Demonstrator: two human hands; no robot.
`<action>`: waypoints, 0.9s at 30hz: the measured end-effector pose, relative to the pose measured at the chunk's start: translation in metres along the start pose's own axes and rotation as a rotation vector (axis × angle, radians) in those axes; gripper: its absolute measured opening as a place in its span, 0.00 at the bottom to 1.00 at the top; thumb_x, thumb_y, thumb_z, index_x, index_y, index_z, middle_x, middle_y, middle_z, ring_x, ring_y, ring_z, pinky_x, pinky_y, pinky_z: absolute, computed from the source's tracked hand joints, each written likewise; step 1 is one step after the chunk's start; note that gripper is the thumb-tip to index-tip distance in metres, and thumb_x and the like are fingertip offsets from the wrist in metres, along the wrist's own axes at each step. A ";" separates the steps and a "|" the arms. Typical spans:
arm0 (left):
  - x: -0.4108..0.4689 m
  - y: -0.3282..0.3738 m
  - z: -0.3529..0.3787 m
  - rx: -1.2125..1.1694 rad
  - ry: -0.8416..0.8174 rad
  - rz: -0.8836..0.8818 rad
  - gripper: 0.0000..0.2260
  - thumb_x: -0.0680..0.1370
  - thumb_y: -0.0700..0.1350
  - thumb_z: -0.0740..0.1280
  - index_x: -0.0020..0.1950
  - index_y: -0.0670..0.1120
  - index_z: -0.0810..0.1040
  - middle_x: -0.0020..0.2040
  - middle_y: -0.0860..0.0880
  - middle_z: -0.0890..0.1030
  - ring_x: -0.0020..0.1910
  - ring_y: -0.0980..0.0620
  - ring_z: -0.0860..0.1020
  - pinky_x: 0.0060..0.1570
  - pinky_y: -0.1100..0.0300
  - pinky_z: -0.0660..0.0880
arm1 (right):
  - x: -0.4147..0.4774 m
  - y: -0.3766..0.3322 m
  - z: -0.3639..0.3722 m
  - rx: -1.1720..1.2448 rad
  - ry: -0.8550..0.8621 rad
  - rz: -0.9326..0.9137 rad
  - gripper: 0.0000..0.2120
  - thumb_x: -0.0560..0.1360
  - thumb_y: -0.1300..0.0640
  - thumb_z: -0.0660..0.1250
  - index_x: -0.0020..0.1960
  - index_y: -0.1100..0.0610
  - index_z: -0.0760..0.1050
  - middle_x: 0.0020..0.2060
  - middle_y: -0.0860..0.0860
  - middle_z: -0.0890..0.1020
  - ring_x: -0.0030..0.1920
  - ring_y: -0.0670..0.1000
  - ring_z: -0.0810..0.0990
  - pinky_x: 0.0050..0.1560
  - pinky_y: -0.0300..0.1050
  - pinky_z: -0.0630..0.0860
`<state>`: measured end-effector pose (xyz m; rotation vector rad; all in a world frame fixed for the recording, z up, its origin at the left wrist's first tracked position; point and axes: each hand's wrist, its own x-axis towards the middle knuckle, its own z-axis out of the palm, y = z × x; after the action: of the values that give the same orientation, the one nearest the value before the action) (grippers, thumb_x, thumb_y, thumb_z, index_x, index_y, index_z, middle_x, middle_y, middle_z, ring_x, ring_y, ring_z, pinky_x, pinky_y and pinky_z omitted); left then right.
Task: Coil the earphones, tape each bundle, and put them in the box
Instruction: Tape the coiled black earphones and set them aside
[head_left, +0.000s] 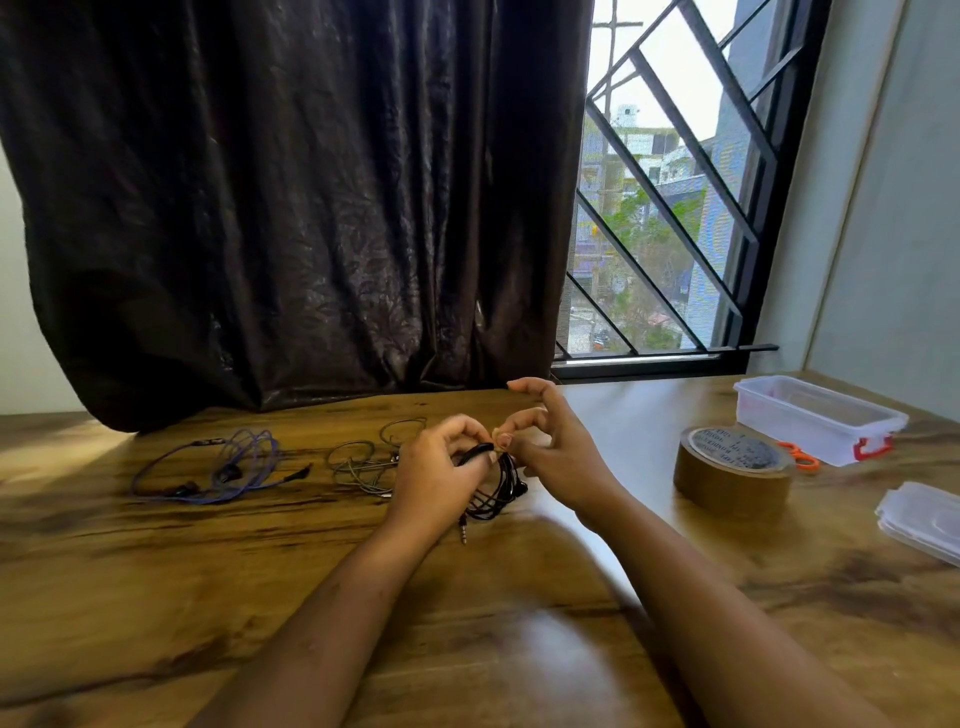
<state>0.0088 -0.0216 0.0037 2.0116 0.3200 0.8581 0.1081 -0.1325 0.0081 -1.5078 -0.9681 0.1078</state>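
black earphones (493, 488) coiled, pinched by left hand (441, 467) | right hand (550, 447) pinching tape piece on them | box (815, 415) open, contents unclear, near table (156, 571) far-right edge

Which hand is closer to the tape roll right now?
Right. The right hand is at the black earphones, with bare table between it and the tape roll to its right. The left hand grips the coil on the far side from the roll.

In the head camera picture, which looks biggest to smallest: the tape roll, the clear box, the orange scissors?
1. clear box
2. tape roll, not much smaller
3. orange scissors, mostly hidden behind the tape roll, so their full size is unsure
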 end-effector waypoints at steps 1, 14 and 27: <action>0.000 -0.001 0.001 -0.028 -0.002 -0.023 0.06 0.73 0.41 0.71 0.42 0.52 0.78 0.39 0.53 0.84 0.39 0.57 0.82 0.43 0.48 0.80 | 0.000 0.000 0.000 0.004 0.007 -0.003 0.22 0.74 0.64 0.69 0.64 0.49 0.68 0.40 0.48 0.81 0.38 0.38 0.78 0.37 0.31 0.73; 0.000 -0.002 0.004 -0.207 0.020 -0.063 0.07 0.71 0.36 0.72 0.43 0.45 0.76 0.37 0.49 0.83 0.37 0.52 0.82 0.39 0.57 0.80 | 0.001 0.001 0.003 0.035 -0.010 0.079 0.14 0.76 0.62 0.67 0.59 0.51 0.71 0.40 0.48 0.82 0.35 0.44 0.80 0.35 0.37 0.75; -0.006 0.002 -0.003 0.535 0.064 0.409 0.11 0.76 0.49 0.66 0.58 0.54 0.78 0.45 0.52 0.79 0.47 0.55 0.74 0.45 0.59 0.74 | 0.004 0.004 0.001 -0.044 0.016 0.083 0.04 0.75 0.61 0.68 0.49 0.54 0.77 0.39 0.48 0.80 0.36 0.43 0.78 0.33 0.31 0.72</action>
<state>0.0021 -0.0237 0.0040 2.6052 0.1858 1.1834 0.1119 -0.1285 0.0061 -1.5870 -0.9002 0.1348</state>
